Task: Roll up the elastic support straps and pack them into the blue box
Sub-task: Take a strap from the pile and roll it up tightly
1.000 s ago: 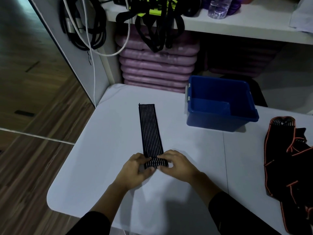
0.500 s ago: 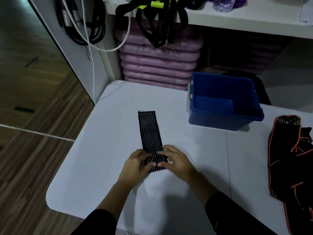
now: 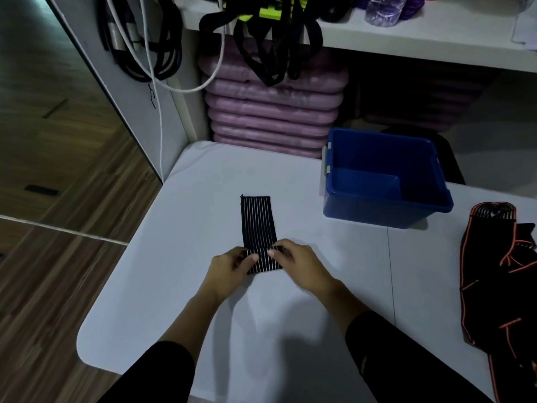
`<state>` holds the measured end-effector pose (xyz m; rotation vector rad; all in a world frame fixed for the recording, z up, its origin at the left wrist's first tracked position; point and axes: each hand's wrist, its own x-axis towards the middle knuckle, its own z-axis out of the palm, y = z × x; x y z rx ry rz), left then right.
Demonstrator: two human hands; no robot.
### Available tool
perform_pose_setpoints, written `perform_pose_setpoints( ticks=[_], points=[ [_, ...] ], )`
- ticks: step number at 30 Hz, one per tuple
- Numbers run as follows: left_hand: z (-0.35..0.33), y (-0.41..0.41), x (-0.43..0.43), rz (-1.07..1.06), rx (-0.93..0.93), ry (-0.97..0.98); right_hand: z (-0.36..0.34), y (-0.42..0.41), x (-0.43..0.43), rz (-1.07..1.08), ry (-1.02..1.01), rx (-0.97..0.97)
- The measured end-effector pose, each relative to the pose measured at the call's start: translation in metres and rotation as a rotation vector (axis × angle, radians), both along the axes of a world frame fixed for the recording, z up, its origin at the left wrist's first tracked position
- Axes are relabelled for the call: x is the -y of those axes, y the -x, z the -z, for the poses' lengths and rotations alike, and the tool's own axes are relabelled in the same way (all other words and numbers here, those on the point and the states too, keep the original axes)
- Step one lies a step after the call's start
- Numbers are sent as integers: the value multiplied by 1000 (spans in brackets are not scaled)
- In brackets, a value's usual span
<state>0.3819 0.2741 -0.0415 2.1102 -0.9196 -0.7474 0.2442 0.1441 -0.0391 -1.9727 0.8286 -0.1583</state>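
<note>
A white table (image 3: 174,257) with rounded corners occupies the centre of the view; a thin seam runs across its right portion. Wood-pattern flooring (image 3: 58,286) lies to the left of the table. Behind the table, a stack of purple foam mats (image 3: 273,112) sits under a white shelf (image 3: 406,39). Black loop bands (image 3: 270,48) hang over the shelf's front edge, with a yellow-green item (image 3: 268,11) just above them. A clear plastic bottle (image 3: 383,8) stands on the shelf. At upper left, black cables (image 3: 162,53) and a white cord (image 3: 158,91) hang against a white panel.
</note>
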Motion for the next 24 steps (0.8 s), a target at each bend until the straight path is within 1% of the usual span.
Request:
perform_pose_setpoints(
  ticks=[3,6,10,11,15,17,19,21,24],
  points=[
    [5,-5,16,-108,51,28,7,-17,3,129,82,-15],
    [10,-10,25,-93,107,55,16,-25,9,140,165,-6],
    [15,-12,17,20,191,123,22,-18,13,-29,255,97],
    [16,-13,14,55,210,127,23,-15,15,-83,270,97],
    [20,-16,10,190,273,45,25,-9,22,-258,303,-15],
    [19,-17,11,231,325,29,26,-11,23,-264,348,2],
    [18,-21,13,241,362,49,24,-14,23,-224,330,32],
    [11,-25,15,197,288,38,20,-16,25,-159,239,39],
    [-3,-33,22,67,16,-29,13,-19,30,-37,5,34]
  ],
)
